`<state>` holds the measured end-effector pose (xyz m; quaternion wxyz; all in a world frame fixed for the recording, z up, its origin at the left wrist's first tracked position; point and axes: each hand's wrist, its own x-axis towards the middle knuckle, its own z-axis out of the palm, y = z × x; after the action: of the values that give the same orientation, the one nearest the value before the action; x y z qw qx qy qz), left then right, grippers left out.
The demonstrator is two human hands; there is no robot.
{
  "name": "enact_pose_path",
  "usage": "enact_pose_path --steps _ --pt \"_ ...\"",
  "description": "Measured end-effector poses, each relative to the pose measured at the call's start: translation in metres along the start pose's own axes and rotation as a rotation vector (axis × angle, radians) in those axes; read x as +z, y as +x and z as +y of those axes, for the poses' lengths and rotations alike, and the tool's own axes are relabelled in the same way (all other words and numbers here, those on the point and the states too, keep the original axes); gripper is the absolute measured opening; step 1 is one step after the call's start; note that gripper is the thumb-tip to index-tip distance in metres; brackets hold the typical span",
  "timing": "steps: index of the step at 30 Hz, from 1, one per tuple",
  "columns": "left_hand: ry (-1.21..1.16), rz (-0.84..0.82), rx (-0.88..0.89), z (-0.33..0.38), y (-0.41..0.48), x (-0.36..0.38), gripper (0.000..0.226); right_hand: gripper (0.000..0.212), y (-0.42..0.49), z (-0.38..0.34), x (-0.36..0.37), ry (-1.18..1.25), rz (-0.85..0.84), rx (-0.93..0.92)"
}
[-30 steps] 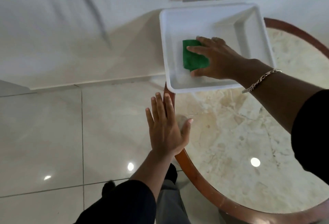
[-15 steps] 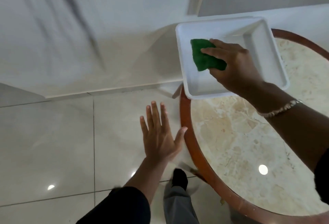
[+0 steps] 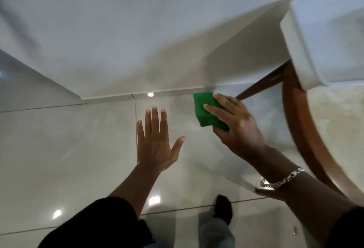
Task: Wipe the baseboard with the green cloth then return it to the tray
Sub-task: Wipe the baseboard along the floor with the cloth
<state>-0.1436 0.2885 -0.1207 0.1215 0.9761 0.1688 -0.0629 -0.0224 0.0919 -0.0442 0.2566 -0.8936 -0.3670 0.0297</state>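
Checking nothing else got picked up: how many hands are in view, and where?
2. The left hand is open and empty over the floor; the right hand holds the green cloth near the baseboard.

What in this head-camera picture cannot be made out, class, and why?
- Tray: motion-blurred and cut off by the right edge; its inside is unseen.
- Green cloth: partly covered by the right hand; contact with the baseboard is unclear.
- Foot: dark and blurred.
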Motion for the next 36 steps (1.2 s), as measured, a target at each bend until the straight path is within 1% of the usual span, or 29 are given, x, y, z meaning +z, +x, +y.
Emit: enact_pose_path --steps 4,7,11,15,18,21,23,25,29,33,36 --pt "0.027 0.033 0.007 -0.07 0.027 0.072 0.099 0.056 0.011 0.034 0.121 -0.033 -0.075 0.115" --pt "0.055 0.049 0.032 -0.113 0.055 0.141 0.1 0.056 0.032 0.073 0.208 -0.056 -0.122 0.176" --pt "0.052 0.004 0.051 -0.162 0.093 0.242 0.1 0.055 0.055 0.132 0.311 -0.049 -0.085 0.222" --pt "0.03 -0.048 0.07 -0.189 0.131 0.318 0.097 0.055 0.075 0.187 0.377 -0.08 -0.068 0.216" --pt "0.038 -0.036 0.047 -0.196 0.156 0.347 0.094 0.056 0.083 0.213 0.406 -0.117 -0.03 0.224" --pt "0.065 0.004 0.022 -0.191 0.174 0.36 0.087 0.063 0.083 0.217 0.435 -0.234 -0.031 0.277" --pt "0.074 0.028 0.0 -0.187 0.182 0.363 0.085 0.064 0.084 0.214 0.45 -0.287 0.035 0.313" --pt "0.07 0.04 -0.003 -0.186 0.187 0.363 0.084 0.06 0.091 0.215 0.456 -0.298 0.066 0.334" --pt "0.054 0.046 -0.007 -0.187 0.191 0.363 0.083 0.056 0.104 0.24 0.449 -0.381 0.052 0.327" --pt "0.069 0.05 0.012 -0.186 0.191 0.363 0.086 0.061 0.115 0.261 0.434 -0.367 0.115 0.502" --pt "0.082 0.047 0.021 -0.187 0.19 0.364 0.086 0.058 0.131 0.226 0.453 -0.284 0.225 0.658"
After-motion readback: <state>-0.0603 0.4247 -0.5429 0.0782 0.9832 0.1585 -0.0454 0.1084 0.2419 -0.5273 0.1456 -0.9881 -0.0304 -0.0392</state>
